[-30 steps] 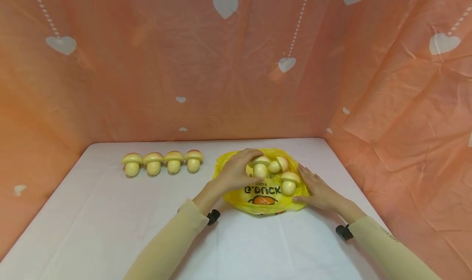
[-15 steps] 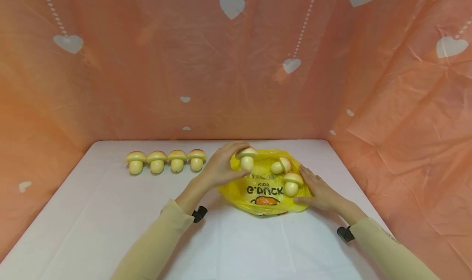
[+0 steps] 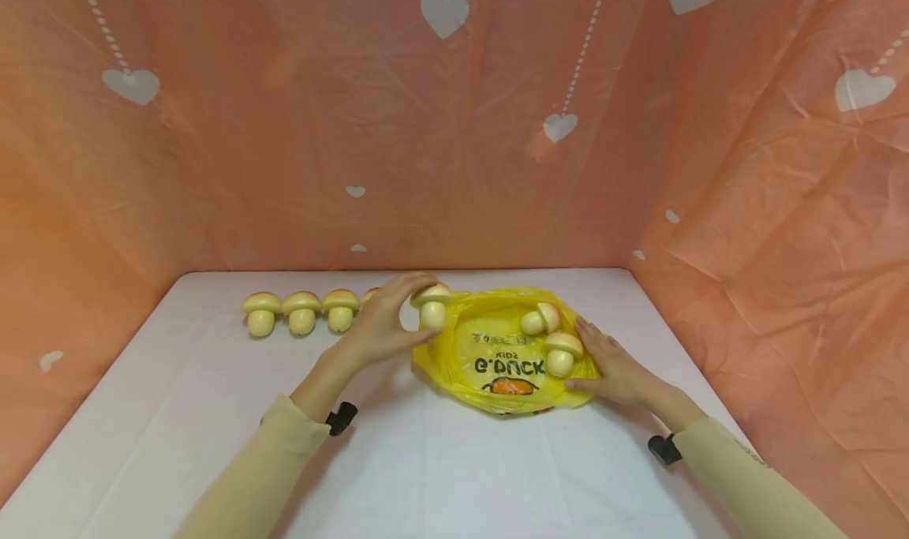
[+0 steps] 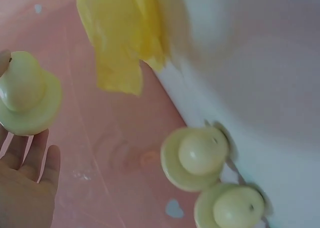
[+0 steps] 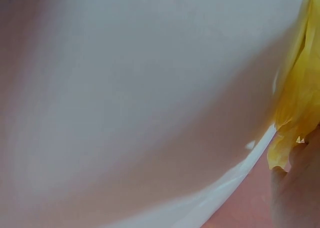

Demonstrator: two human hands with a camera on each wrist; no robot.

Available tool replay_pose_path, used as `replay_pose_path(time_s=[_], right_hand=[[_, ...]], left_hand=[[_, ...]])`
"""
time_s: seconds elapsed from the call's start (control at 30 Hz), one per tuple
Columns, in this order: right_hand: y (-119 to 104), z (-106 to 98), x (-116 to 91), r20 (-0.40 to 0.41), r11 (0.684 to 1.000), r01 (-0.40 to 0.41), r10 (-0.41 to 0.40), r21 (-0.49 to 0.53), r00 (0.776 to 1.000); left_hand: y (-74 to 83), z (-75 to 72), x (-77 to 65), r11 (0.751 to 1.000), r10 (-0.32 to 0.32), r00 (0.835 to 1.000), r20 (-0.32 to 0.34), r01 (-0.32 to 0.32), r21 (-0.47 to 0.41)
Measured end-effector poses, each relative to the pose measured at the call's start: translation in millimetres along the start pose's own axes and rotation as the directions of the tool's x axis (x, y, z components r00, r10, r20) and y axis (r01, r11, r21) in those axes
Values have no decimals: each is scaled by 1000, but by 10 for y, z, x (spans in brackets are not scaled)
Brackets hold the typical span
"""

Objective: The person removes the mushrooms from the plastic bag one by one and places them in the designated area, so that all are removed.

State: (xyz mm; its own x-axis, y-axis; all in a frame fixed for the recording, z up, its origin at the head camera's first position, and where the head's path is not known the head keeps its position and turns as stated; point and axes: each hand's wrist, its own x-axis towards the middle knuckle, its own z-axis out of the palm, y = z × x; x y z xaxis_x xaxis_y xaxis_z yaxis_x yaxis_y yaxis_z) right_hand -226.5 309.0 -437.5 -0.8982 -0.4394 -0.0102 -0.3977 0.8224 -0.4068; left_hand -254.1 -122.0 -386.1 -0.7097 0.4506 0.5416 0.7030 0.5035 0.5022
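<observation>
My left hand [image 3: 379, 322] holds a toy mushroom [image 3: 432, 306] between thumb and fingers, at the left edge of a yellow plastic bag [image 3: 469, 377]. In the left wrist view the held mushroom [image 4: 22, 92] shows its pale stem and cap against the fingers. Two more mushrooms, one tipped sideways [image 3: 541, 319] and one with its cap up [image 3: 562, 354], lie on the right part of the bag. My right hand [image 3: 618, 369] rests with extended fingers along the bag's right edge; the right wrist view shows only part of it beside the yellow plastic [image 5: 300, 92].
Left of the bag, several mushrooms [image 3: 301, 312] stand in a row near the back of the white table [image 3: 177, 413]; my left hand partly covers the rightmost. Orange cloth walls [image 3: 426, 168] with white hearts enclose the back and sides.
The left hand has lifted a mushroom off the bag and carried it left, to the bag's left edge. The right hand has stayed at the bag's right side.
</observation>
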Motion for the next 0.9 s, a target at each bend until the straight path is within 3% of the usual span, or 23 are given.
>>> replay_pose_path(time_s=[0.37,0.63,0.9], right_hand=[[-9,-16,6,1,1000,2,-2,5,1000],[21,-14,12,1,1000,-9,9,-19,1000],[56,-24,-5,-7,996,2,-2,-89,1000]], left_hand=[[-151,-260,-253,999,-11,1000,19,10,37],[-283,-410,-473,995,44,999,8,-45,91],[-379,-589,-734,986,51,999,-7,-50,158]])
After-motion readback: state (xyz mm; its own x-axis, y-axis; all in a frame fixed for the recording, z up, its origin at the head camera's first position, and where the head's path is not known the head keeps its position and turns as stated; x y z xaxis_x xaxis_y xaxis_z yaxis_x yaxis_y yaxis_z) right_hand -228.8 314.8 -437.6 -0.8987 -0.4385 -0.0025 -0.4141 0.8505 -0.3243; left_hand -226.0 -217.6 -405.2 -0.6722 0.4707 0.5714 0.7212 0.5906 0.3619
